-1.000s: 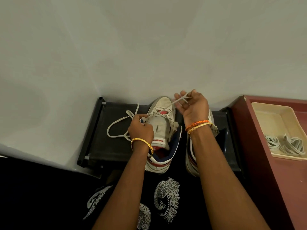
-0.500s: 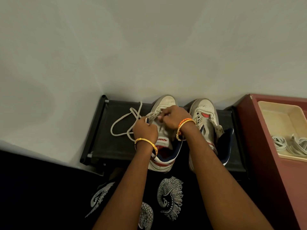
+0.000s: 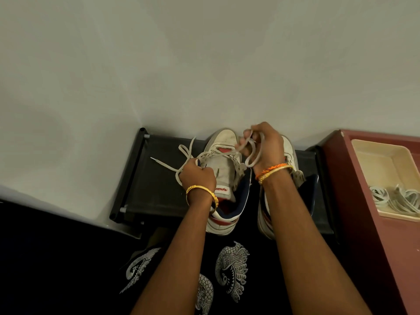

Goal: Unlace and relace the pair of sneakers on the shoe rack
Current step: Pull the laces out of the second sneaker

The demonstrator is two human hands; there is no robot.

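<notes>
Two white sneakers with red and navy trim stand side by side on a black shoe rack (image 3: 159,189), toes toward the wall. The left sneaker (image 3: 223,169) is partly laced with a grey-white lace (image 3: 181,155). My left hand (image 3: 197,176) grips the lace at the shoe's left eyelets; a loose end trails over the rack. My right hand (image 3: 263,144) is raised over the toe area and holds a loop of the same lace pulled up and right. The right sneaker (image 3: 293,169) is mostly hidden behind my right wrist.
A dark red cabinet (image 3: 354,223) stands to the right of the rack, carrying a cream tray (image 3: 381,155) with several loose white laces (image 3: 397,198). A pale wall rises just behind the rack. My black patterned clothing fills the foreground.
My right hand rose from the left sneaker's eyelets up and to the right, drawing a loop of lace with it. My left hand stayed at the shoe's left side.
</notes>
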